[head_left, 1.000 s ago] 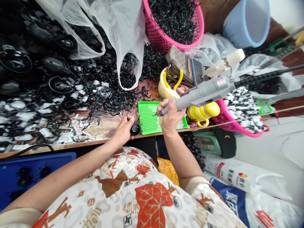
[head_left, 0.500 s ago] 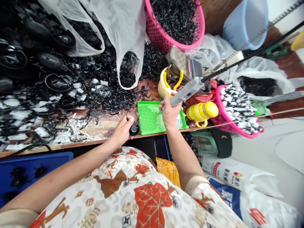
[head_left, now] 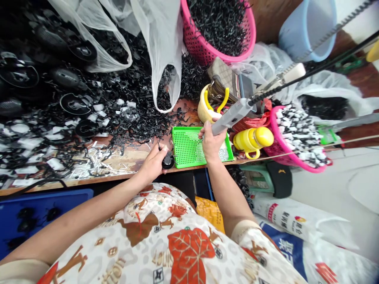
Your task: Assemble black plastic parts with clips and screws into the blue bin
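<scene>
My left hand (head_left: 153, 162) is closed around a black round plastic part (head_left: 168, 161) at the table's front edge, just left of the green tray. My right hand (head_left: 211, 146) grips a grey electric screwdriver (head_left: 235, 114), whose cord runs off to the upper right. The tool's tip is hidden behind that hand, over the tray. The shallow green tray (head_left: 185, 144) has a perforated floor, and small shiny metal pieces, probably screws (head_left: 225, 154), lie in its right end.
Black parts (head_left: 142, 114) and white slivers (head_left: 97, 161) cover the table's left. A yellow bottle (head_left: 251, 141) and a cream cup (head_left: 204, 105) stand near the tray. Pink baskets (head_left: 219, 57) hold black pieces and black-and-white pieces. A blue crate (head_left: 65, 197) sits lower left.
The view has shifted very slightly, and the hanging plastic bag's handle sits a little differently. Both hands keep their grips in nearly the same place.
</scene>
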{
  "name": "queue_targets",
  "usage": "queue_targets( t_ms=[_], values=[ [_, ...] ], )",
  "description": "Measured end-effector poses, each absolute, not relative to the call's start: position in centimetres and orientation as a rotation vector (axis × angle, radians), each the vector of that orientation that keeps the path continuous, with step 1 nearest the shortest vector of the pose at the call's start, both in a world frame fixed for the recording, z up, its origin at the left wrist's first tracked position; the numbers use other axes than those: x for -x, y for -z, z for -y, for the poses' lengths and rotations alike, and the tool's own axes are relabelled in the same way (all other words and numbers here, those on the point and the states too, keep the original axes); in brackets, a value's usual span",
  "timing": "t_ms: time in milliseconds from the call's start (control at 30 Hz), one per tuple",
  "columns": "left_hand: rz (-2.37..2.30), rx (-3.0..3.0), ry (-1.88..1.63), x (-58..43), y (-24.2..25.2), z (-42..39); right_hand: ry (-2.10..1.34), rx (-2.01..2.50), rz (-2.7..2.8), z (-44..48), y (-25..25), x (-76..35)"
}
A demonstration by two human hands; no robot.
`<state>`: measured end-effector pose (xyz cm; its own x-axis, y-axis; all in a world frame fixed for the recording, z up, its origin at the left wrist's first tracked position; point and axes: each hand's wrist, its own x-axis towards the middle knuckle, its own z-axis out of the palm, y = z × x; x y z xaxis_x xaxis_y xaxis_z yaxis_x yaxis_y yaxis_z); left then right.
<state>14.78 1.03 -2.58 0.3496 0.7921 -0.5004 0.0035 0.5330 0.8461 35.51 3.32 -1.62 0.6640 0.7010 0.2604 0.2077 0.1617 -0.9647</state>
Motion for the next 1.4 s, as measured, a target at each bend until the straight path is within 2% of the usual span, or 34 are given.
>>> queue_targets(
  t_ms=[400, 600, 900, 1200, 1400],
  values=[
    [-1.109, -0.861, -0.625, -14.8, 2.5, -0.9, -0.399, 1.390, 0.848, -3.3, 2.1, -35.6],
    [-1.125, -0.892, -0.627, -14.7, 2.4, -1.0, -0.364, 1.221, 0.807, -2.7, -0.4, -33.8],
    [-1.054, -0.976, -0.627, -14.7, 3.2, -1.0, -0.743, 1.056, 0.839, -1.4, -2.3, -27.2],
    [-1.064, -1.127, -0.616, -14.4, 3.0, -0.9, -0.919, 1.026, 0.782, -1.5, -1.4, -26.4],
    [-1.042, -1.156, -0.626, -14.4, 3.4, -0.9, -0.913, 1.038, 0.783, -0.9, -1.1, -25.9]
  ],
)
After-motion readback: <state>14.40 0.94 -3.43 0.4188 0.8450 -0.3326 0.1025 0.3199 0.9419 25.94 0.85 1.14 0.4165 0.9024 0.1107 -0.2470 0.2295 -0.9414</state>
